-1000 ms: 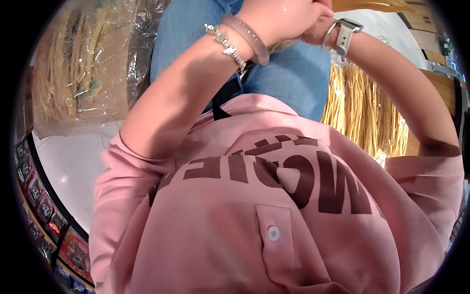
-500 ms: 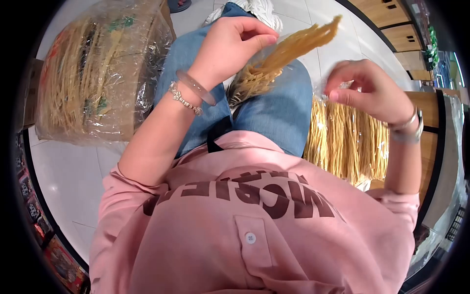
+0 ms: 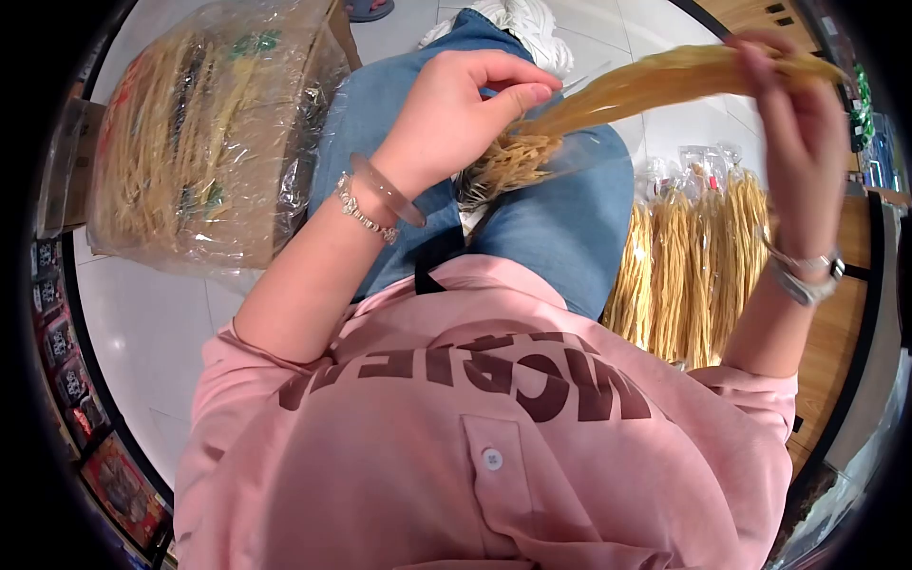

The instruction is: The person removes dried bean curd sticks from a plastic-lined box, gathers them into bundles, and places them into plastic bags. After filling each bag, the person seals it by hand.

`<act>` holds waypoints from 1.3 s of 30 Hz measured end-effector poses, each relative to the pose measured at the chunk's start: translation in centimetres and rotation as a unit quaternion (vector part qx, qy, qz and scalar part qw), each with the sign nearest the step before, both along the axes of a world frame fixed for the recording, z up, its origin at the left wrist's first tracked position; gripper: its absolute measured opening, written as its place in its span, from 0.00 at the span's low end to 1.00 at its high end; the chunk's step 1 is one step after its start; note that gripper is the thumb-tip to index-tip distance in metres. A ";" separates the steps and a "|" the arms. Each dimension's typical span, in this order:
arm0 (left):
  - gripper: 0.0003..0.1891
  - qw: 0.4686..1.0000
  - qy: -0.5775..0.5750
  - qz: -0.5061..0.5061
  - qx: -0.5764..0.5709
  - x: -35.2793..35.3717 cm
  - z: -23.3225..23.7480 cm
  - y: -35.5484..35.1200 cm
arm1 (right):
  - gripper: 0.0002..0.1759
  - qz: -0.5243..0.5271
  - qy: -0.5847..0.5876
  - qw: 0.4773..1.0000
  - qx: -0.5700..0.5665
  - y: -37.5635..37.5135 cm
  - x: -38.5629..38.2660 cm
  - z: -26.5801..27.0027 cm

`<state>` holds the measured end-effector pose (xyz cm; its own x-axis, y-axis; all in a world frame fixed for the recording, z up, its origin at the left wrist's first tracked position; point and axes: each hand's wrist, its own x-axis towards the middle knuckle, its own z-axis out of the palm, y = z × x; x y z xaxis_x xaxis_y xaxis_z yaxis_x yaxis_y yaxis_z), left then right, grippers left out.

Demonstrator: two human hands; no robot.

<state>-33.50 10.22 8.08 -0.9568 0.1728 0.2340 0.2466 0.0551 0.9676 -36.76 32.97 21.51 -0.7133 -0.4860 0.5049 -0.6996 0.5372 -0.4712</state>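
Observation:
A long bundle of dried yellow strips (image 3: 646,90), resembling dried bean curd sticks, stretches over my lap. Its frayed lower end lies in a clear plastic bag (image 3: 584,152) across my thighs. My left hand (image 3: 480,100) is closed in a pinch at the bag's edge, beside the bundle; the exact grip is partly hidden. At the far right end, the fingers of my right hand (image 3: 793,90) wrap around the bundle and hold it raised, slightly blurred.
On my left stands a cardboard box (image 3: 256,180) covered in clear plastic, with long pale strips on it. Several filled bags of yellow strips (image 3: 684,275) lie at my right, by a wooden cabinet (image 3: 836,332). A white bundle (image 3: 537,33) sits beyond my knees.
My right hand has moved up and outward and has taken hold of the bundle's free end. The bundle is now stretched to the right. My left hand stays in its pinch.

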 end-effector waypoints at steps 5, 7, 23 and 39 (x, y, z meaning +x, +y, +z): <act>0.08 0.999 -0.024 -0.021 0.036 0.6 0.4 0.0 | 0.11 0.079 0.051 0.994 0.058 3.6 -1.3 6.0; 0.08 0.999 -0.016 -0.032 0.026 1.0 0.6 -0.3 | 0.12 0.112 0.087 0.987 0.071 4.3 -0.8 6.9; 0.09 0.996 0.070 -0.053 -0.005 5.1 0.2 -1.4 | 0.35 0.304 -0.082 0.939 0.141 5.3 3.6 5.9; 0.15 0.998 0.059 0.009 0.028 7.1 -0.6 -1.3 | 0.17 0.254 -0.031 0.961 0.108 7.4 4.9 6.4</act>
